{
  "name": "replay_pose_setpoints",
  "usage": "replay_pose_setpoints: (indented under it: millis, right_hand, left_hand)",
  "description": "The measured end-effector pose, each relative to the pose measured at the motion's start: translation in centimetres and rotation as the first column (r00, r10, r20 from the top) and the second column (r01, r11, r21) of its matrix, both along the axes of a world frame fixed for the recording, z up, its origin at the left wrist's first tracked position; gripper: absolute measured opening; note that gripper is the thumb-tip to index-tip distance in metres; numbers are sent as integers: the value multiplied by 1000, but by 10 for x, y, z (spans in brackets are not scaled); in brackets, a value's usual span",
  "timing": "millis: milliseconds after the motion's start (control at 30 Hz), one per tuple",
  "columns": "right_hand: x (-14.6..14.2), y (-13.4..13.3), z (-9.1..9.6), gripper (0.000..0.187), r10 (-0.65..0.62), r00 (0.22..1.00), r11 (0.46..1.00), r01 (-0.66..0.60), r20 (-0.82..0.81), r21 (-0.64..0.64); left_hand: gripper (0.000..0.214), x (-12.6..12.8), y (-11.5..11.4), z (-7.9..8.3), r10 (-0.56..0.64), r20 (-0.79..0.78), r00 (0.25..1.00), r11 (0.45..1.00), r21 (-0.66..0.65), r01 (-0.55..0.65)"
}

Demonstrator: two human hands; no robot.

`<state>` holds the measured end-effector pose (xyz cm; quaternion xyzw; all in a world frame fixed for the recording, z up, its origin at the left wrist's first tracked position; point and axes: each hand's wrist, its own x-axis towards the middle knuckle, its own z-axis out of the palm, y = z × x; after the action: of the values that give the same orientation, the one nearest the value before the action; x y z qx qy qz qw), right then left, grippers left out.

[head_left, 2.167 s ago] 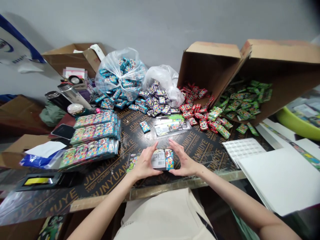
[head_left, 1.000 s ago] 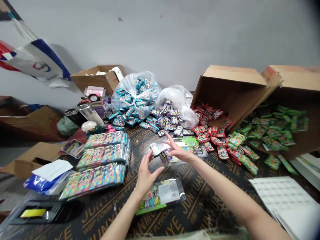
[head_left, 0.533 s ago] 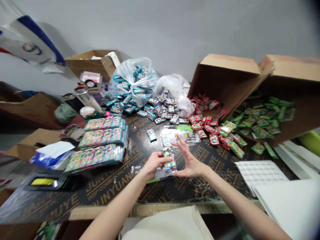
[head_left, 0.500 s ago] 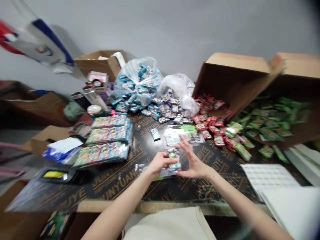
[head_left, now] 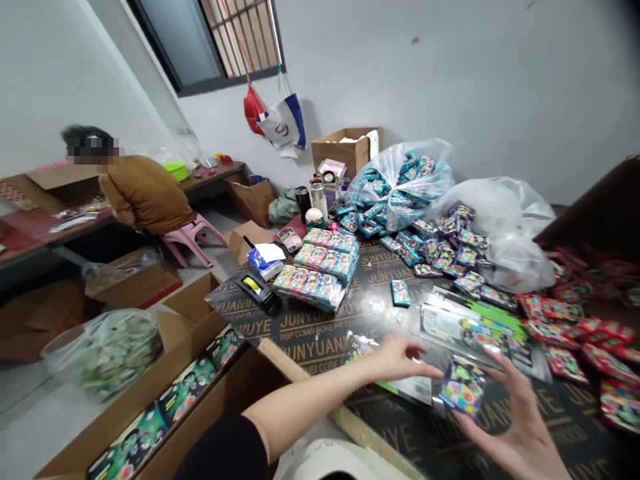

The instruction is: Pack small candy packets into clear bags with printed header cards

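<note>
My left hand (head_left: 400, 357) reaches across the dark table (head_left: 310, 333) and pinches the edge of a clear plastic sleeve (head_left: 407, 388) with a green card inside. My right hand (head_left: 510, 417) is just right of it, fingers spread, and holds a small colourful candy packet (head_left: 463, 387) between thumb and fingertips, close to the sleeve's end. A pile of more clear sleeves (head_left: 465, 323) lies just behind both hands. One blue packet (head_left: 400, 292) lies alone farther back.
Stacks of filled sleeves (head_left: 320, 270) and a tape dispenser (head_left: 257, 290) sit at the table's left. Bags of blue packets (head_left: 400, 187) and purple packets (head_left: 455, 247) lie behind, red packets (head_left: 575, 320) at right. An open carton (head_left: 190, 387) stands below left. A seated person (head_left: 145, 193) works far left.
My view has swung left, showing the room and the seated person. Both hands stay at the sleeve, and the small packet is now in my right hand rather than my left.
</note>
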<state>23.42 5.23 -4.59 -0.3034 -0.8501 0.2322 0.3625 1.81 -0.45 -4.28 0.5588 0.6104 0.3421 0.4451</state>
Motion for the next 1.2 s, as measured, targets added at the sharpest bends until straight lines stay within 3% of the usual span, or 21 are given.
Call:
replay_pose_setpoints:
  millis: [33,100,167,233,300,367,500,633,733,900,1033,1200]
  right_hand:
    - [3,3,-4,92,-54,998,998,55,-7,35]
    - [7,9,-16,95,-150,989,985,150,-10,90]
    - [8,13,-30,95,-211,977,965,205,20,165]
    - [8,14,-44,90,-250,966,938,226,62,265]
    - [6,11,-54,85,-266,958,925,223,105,309]
    - [5,5,-58,85,-228,965,949,191,131,250]
    - [8,-6,-52,89,-28,993,999,32,117,-31]
    - [11,-9,-44,89,89,988,966,-55,124,-251]
    - [6,-10,-38,90,54,997,965,-35,62,-261]
    - [-11,-24,-21,92,-65,988,982,37,-143,-187]
    - [-20,-40,-18,79,-76,976,946,6,-202,-325]
    - [-24,-53,-30,76,-67,972,907,-35,-227,-419]
  left_hand:
    - [70,-7,-3,-2,3,-169,986,997,78,11]
    - [88,-19,-9,-11,-58,-428,902,975,169,143]
    - [100,-25,-16,-22,-157,-565,810,940,166,298]
    - [102,-26,-20,-34,-198,-624,756,921,145,361]
    - [103,-25,-21,-41,-184,-626,758,928,144,344]
    - [107,-25,-20,-44,-138,-599,789,941,168,293]
    - [112,-31,-19,-38,-140,-508,850,934,216,284]
    - [113,-31,-19,-28,-226,-436,871,910,224,348]
    - [112,-29,-19,-22,-201,-417,886,916,241,321]
    - [111,-30,-16,-21,-23,-393,919,954,266,138]
    - [111,-26,-15,-25,10,-405,914,957,269,108]
    - [110,-16,-16,-26,-23,-422,906,966,223,129]
